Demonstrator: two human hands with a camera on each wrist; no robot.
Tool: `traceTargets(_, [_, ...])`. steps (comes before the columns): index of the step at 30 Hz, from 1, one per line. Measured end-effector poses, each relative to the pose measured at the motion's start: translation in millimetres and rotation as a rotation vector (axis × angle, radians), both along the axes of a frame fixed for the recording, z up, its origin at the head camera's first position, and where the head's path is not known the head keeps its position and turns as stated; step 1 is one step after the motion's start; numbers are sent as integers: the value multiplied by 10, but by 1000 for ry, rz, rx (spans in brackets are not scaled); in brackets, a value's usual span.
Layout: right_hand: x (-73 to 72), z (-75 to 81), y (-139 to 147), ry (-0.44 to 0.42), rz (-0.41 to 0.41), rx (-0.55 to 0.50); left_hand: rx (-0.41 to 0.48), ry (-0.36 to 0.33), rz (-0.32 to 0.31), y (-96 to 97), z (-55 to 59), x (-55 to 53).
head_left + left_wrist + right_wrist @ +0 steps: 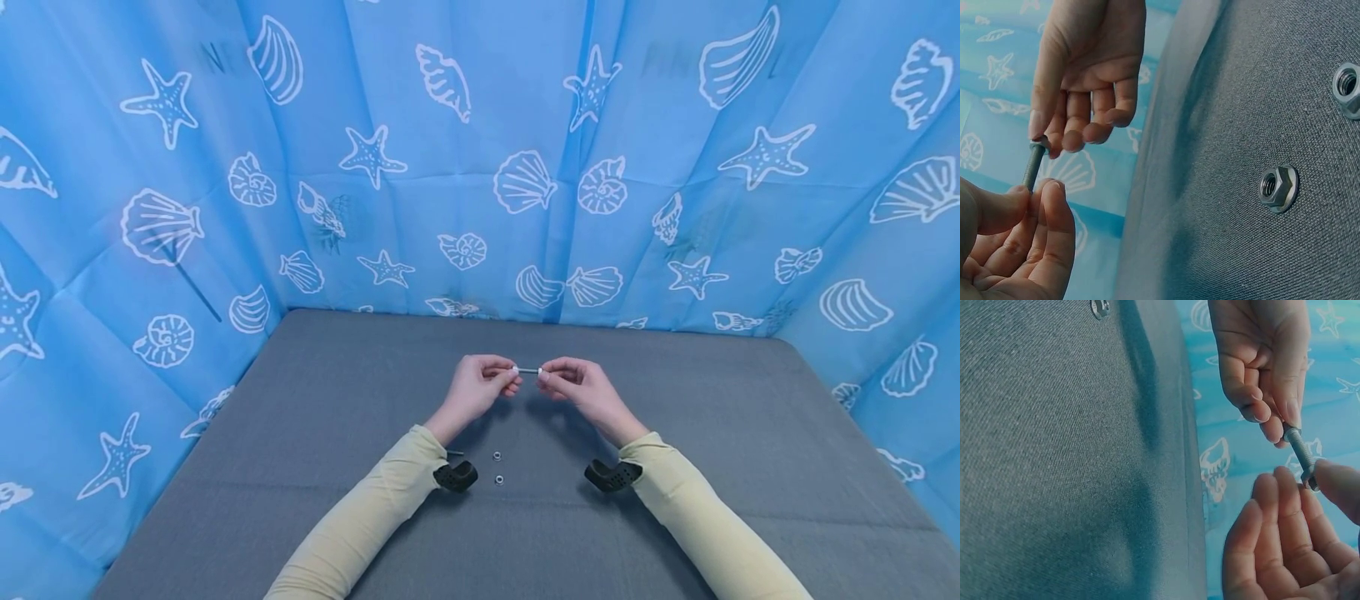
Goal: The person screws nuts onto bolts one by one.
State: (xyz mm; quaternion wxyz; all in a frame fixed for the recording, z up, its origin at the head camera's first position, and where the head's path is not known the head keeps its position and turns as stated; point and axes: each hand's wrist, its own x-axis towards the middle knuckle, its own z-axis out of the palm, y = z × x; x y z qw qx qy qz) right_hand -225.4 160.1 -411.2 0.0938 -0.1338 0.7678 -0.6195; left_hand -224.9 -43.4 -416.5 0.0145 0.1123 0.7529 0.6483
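In the head view, a bolt (528, 371) spans the gap between both hands above the grey table. My left hand (480, 387) pinches one end of it between thumb and fingers, partly covering that end. At the opposite end, my right hand (585, 390) pinches a small silver nut (1310, 480) with thumb and forefinger, its other fingers loosely bent. The threaded shank (1032, 169) shows bare between the two grips. Two loose flange nuts (497, 456) lie on the table below the hands, one of them a flange nut (1279, 189) seen close up in the left wrist view.
A second bolt (455, 452) lies beside the left wrist, partly hidden by the sleeve. Dark wrist cameras (456, 476) hang under both forearms. The grey cloth-covered table (712, 400) ends at a blue curtain (487, 208) printed with shells and starfish.
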Motion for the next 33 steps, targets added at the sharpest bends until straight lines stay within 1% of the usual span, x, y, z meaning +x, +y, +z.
traceTargets(3, [3, -3, 4, -7, 3, 22, -3, 0, -1, -4, -10, -4])
traceTargets(9, [7, -10, 0, -1, 11, -46, -1, -3, 3, -12, -13, -7])
traceTargets(11, [3, -10, -3, 12, 13, -51, -4, -3, 3, -11, -10, -8])
traceTargets(14, [-5, -11, -9, 22, 12, -27, -3, -2, 0, -7, -6, -13])
traceTargets(17, [-5, -6, -15, 3, 13, -3, -3, 0, 1, -9, -2, -14])
traceTargets(21, [-3, -6, -17, -16, 8, -11, -6, -3, 4, -11, 9, -13])
traceTargets(27, [-17, -14, 0, 36, 9, -57, -6, -1, 6, -9, 18, -9])
traceTargets(29, [-18, -14, 3, 49, 13, -55, -2, 0, 4, -7, 17, -7])
traceTargets(33, [-15, -15, -1, 39, 0, -33, 6, 0, -2, -2, 15, -2])
